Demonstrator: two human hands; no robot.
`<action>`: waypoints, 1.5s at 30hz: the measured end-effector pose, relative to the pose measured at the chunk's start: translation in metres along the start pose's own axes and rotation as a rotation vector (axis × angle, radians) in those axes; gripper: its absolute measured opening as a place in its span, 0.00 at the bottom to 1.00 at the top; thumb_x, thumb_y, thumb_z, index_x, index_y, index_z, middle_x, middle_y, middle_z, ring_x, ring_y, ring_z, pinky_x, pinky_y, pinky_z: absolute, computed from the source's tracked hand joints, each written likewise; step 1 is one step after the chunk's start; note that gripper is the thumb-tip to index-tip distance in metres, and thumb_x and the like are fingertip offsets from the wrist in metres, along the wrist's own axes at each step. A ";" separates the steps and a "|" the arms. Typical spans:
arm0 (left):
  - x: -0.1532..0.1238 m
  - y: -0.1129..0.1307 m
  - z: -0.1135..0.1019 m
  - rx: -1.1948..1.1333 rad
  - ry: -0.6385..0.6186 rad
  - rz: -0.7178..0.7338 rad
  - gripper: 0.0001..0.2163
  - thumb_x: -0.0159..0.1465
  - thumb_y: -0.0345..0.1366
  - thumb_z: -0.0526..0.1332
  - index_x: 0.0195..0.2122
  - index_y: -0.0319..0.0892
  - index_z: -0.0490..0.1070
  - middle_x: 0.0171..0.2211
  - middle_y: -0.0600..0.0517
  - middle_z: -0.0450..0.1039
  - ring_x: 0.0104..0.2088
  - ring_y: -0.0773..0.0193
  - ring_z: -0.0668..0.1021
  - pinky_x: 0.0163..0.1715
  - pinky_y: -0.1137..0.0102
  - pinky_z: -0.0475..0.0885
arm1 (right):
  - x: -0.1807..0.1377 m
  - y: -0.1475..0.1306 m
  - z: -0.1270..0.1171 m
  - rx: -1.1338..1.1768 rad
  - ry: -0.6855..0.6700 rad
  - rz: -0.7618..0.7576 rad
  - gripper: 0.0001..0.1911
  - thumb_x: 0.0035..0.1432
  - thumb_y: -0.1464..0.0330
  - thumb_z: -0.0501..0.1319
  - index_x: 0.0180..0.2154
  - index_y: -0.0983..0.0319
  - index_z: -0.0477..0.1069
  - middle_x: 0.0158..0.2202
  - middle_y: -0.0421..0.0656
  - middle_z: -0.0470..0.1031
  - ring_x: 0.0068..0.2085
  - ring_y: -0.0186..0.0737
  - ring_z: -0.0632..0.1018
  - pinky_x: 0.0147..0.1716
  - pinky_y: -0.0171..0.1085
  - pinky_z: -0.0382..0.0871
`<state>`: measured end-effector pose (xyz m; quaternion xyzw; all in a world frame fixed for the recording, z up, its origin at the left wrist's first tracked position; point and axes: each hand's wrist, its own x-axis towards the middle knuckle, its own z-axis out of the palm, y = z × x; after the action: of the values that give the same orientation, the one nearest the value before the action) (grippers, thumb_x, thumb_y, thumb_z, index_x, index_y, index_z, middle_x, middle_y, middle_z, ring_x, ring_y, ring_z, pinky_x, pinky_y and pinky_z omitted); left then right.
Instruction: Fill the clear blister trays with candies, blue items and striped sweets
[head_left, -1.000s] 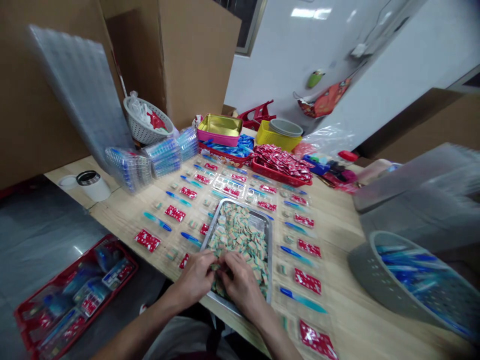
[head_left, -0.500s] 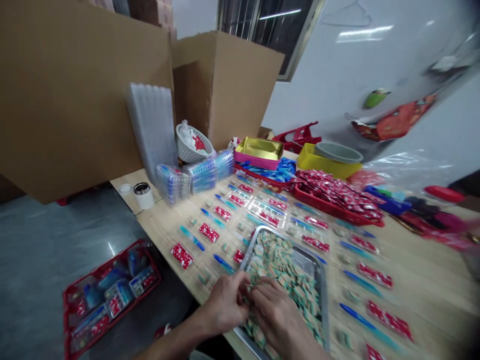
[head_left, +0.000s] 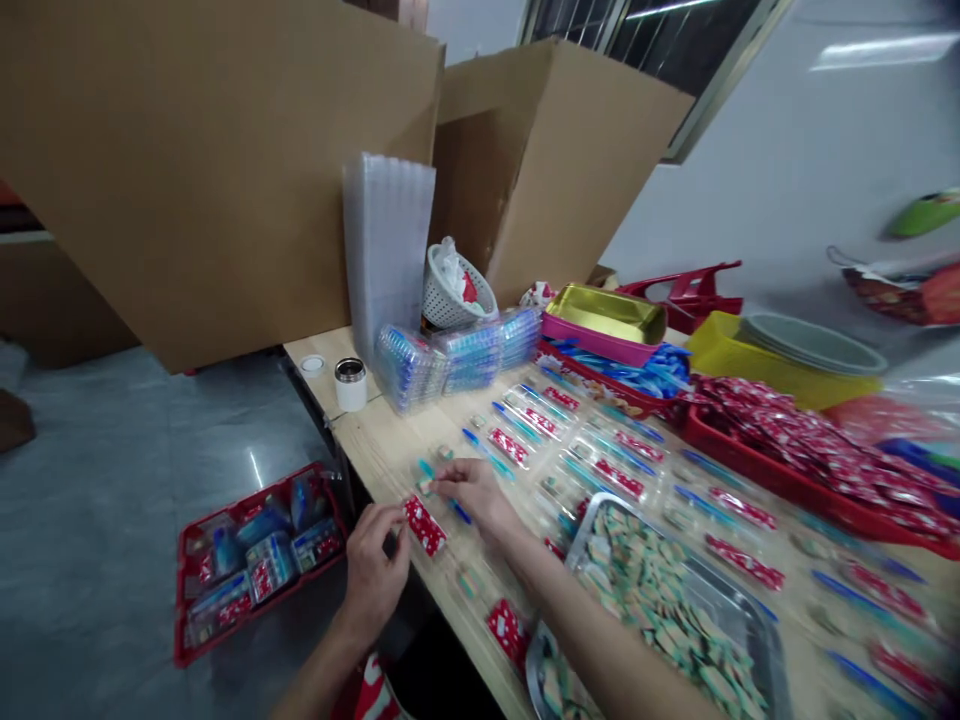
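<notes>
My right hand (head_left: 476,495) is over the table's left edge, its fingertips pinched on a small tan-and-teal flat piece (head_left: 425,488). Beside it, my left hand (head_left: 377,565) has curled, closed fingers at the end of a red packet with white print (head_left: 426,527); whatever they hold is hidden. A blue-and-teal pen-like stick (head_left: 460,511) lies partly under my right hand. Below my right forearm, a metal tray (head_left: 776,650) holds a heap of similar tan-and-teal pieces (head_left: 675,610).
Rows of clear trays with red packets (head_left: 619,478) and blue sticks cover the table. Stacked clear trays (head_left: 409,370) stand behind, near a white cup (head_left: 350,385). A red bin of packets (head_left: 750,460) is at right. On the floor sits a red crate (head_left: 184,590) of filled packs.
Both hands have left the metal tray and moved left to the table edge, now apart from each other. The view has swung left.
</notes>
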<state>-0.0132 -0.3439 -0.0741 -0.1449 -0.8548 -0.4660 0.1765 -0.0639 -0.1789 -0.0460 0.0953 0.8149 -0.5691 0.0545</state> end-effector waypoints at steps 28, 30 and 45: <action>0.011 -0.065 -0.003 0.153 -0.081 0.403 0.16 0.62 0.27 0.54 0.52 0.39 0.66 0.51 0.41 0.70 0.57 0.53 0.68 0.55 0.53 0.68 | 0.003 -0.017 0.067 -0.895 0.086 -0.324 0.12 0.56 0.75 0.54 0.26 0.65 0.75 0.31 0.48 0.75 0.30 0.39 0.74 0.38 0.41 0.54; 0.013 -0.062 -0.004 0.184 -0.112 0.420 0.16 0.62 0.28 0.54 0.52 0.39 0.66 0.49 0.42 0.72 0.54 0.53 0.69 0.53 0.53 0.68 | -0.002 -0.019 0.065 -0.872 0.094 -0.305 0.11 0.56 0.75 0.55 0.26 0.65 0.75 0.31 0.47 0.75 0.31 0.39 0.74 0.39 0.40 0.54; 0.030 0.001 0.015 0.244 -0.116 0.587 0.07 0.63 0.32 0.55 0.40 0.39 0.71 0.39 0.43 0.74 0.47 0.50 0.70 0.48 0.50 0.68 | -0.178 0.050 -0.119 -0.263 0.610 -0.242 0.08 0.58 0.68 0.56 0.30 0.61 0.71 0.32 0.44 0.74 0.36 0.42 0.74 0.39 0.39 0.65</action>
<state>-0.0427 -0.3283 -0.0679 -0.3894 -0.8347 -0.2802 0.2705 0.1228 -0.0675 -0.0153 0.1559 0.8653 -0.4070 -0.2475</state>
